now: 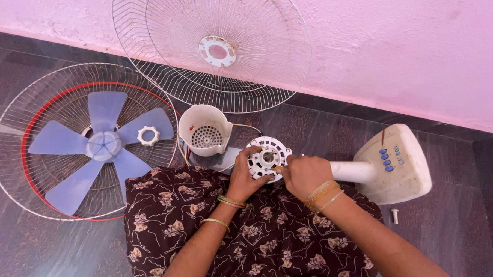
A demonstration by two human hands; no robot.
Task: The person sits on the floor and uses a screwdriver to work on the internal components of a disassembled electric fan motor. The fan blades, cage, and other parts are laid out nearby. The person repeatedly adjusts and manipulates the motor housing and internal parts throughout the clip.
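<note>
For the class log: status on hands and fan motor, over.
Left hand and right hand both gripping motor. Cover beside it, blade in grille. Nothing blocking.

Head view, steeply down, close above floor (pixel 46 246)

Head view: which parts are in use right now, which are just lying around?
In hand: motor face plate, held by left hand and right hand; white rear cover.
Lying about: blue blade, plastic nut, leaning grille, small screw.
</note>
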